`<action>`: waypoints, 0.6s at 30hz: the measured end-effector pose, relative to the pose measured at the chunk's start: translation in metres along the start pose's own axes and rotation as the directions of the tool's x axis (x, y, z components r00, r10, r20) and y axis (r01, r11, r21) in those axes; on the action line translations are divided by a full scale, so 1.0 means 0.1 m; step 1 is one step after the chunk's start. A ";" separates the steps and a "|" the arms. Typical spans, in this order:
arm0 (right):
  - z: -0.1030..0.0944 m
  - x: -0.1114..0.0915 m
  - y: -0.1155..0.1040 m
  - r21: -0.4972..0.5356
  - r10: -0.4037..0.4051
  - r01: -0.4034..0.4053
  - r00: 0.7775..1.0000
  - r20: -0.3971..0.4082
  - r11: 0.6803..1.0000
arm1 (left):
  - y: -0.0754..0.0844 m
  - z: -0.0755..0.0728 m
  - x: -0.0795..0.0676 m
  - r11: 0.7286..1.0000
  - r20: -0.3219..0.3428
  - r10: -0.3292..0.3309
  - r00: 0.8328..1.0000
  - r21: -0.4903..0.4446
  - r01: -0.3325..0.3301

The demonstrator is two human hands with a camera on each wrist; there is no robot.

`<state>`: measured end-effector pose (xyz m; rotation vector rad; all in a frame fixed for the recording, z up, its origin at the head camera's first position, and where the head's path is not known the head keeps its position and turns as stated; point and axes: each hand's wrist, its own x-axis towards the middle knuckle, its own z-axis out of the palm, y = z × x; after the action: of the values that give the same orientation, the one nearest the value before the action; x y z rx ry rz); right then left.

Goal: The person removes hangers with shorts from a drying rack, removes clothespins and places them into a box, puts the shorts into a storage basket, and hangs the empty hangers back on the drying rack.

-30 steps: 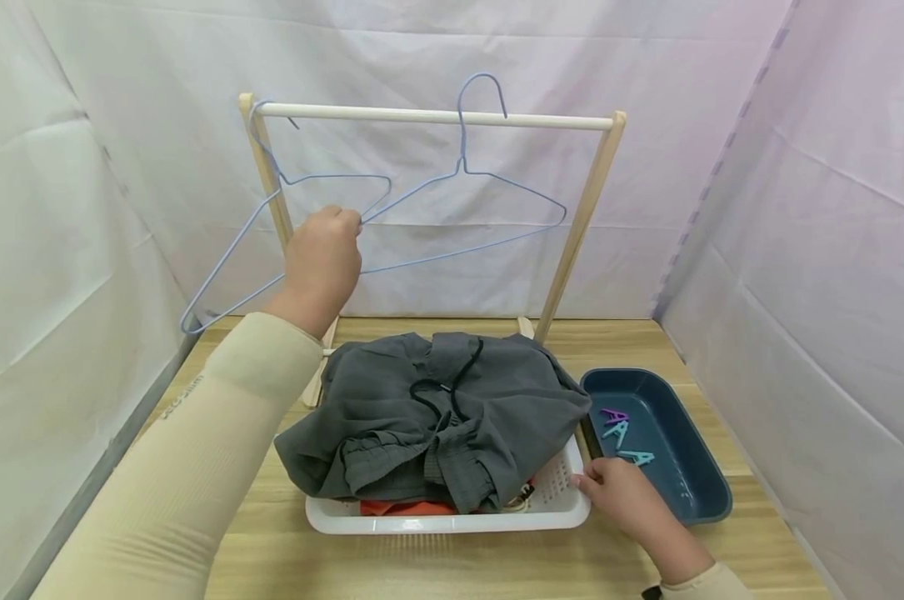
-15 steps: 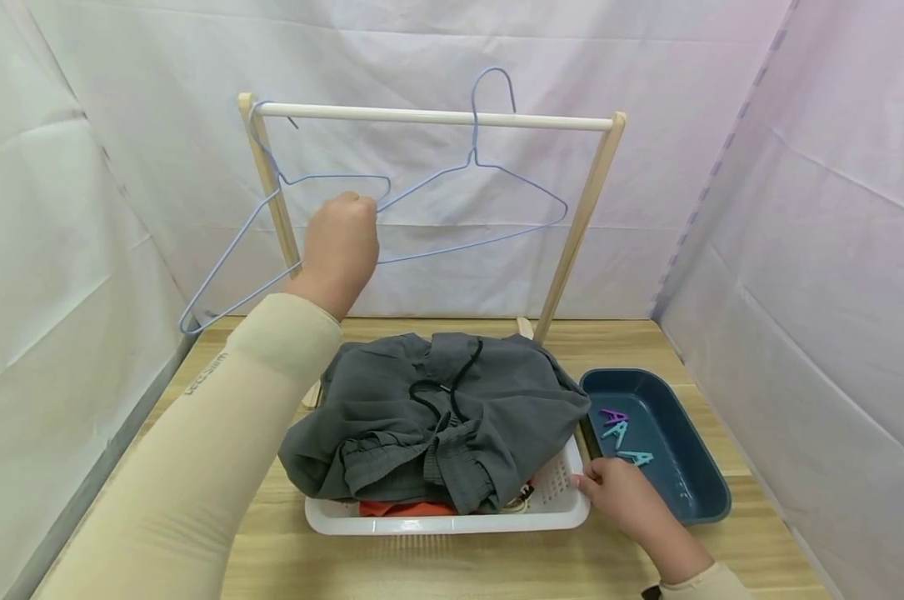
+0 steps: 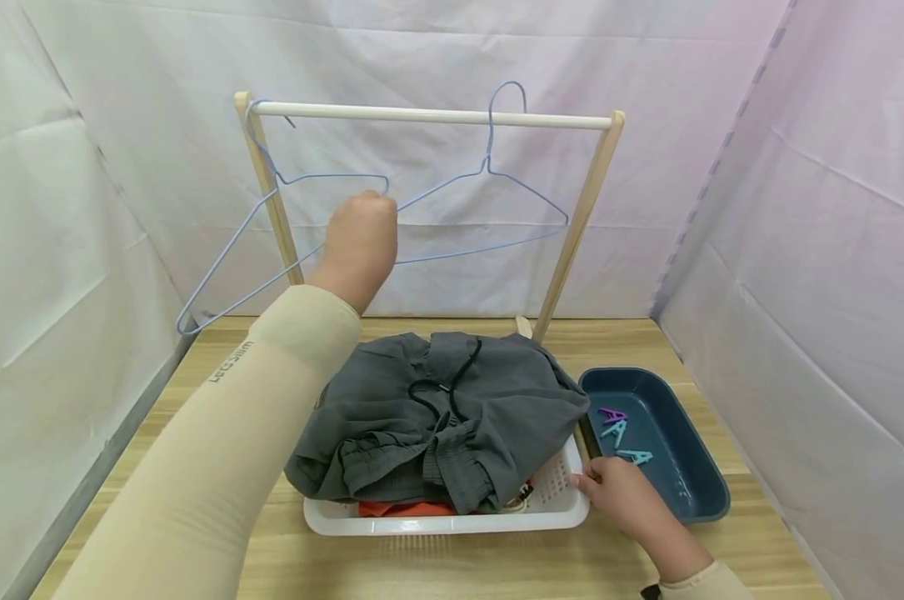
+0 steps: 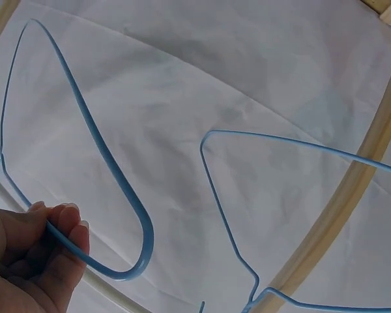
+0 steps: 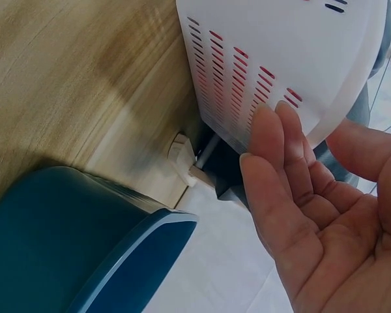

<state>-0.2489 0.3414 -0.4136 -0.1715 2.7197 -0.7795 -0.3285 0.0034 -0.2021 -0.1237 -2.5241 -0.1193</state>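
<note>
My left hand (image 3: 363,246) grips the left corner of a light blue wire hanger (image 3: 488,154), thumb and fingers curled round the wire (image 4: 111,163) in the left wrist view. The hanger's hook overlaps the rack's white rod (image 3: 422,114) toward its right side. Another blue hanger (image 3: 227,250) hangs at the rod's left end, turned at an angle. Down on the table, my right hand (image 3: 624,496) holds the right rim of a white basket (image 3: 444,523), thumb at the rim and fingers against its slotted outer wall (image 5: 241,78). A dark grey drawstring garment (image 3: 422,417) is heaped in the basket.
Right of the basket stands a dark blue tray (image 3: 691,450) holding a purple clothespin (image 3: 612,416) and two turquoise clothespins (image 3: 635,457). Orange cloth (image 3: 407,508) shows under the grey garment. The rack's wooden posts (image 3: 582,217) stand behind; white sheets surround the table.
My left hand has moved right with the hanger, whose hook rises slightly and then comes down over the rod farther right. My right hand and the basket stay in place.
</note>
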 end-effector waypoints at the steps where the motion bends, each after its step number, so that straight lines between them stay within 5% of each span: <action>1: 0.00 0.00 0.00 0.002 -0.003 0.003 1.000 -0.001 1.000 | 0.01 0.00 0.00 1.000 0.004 0.001 1.000 0.004 -0.001; 11: 0.01 0.00 -0.01 0.011 -0.007 0.007 1.000 -0.003 1.000 | 0.07 0.04 0.01 1.000 0.052 -0.023 0.998 0.007 0.023; 18: 0.01 -0.01 -0.01 0.013 0.000 0.000 1.000 0.001 1.000 | 0.11 0.08 0.00 1.000 0.027 -0.006 1.000 0.015 0.006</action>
<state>-0.2477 0.3406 -0.4135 -0.1685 2.7128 -0.7962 -0.3316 0.0155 -0.2084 -0.1122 -2.5518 -0.1022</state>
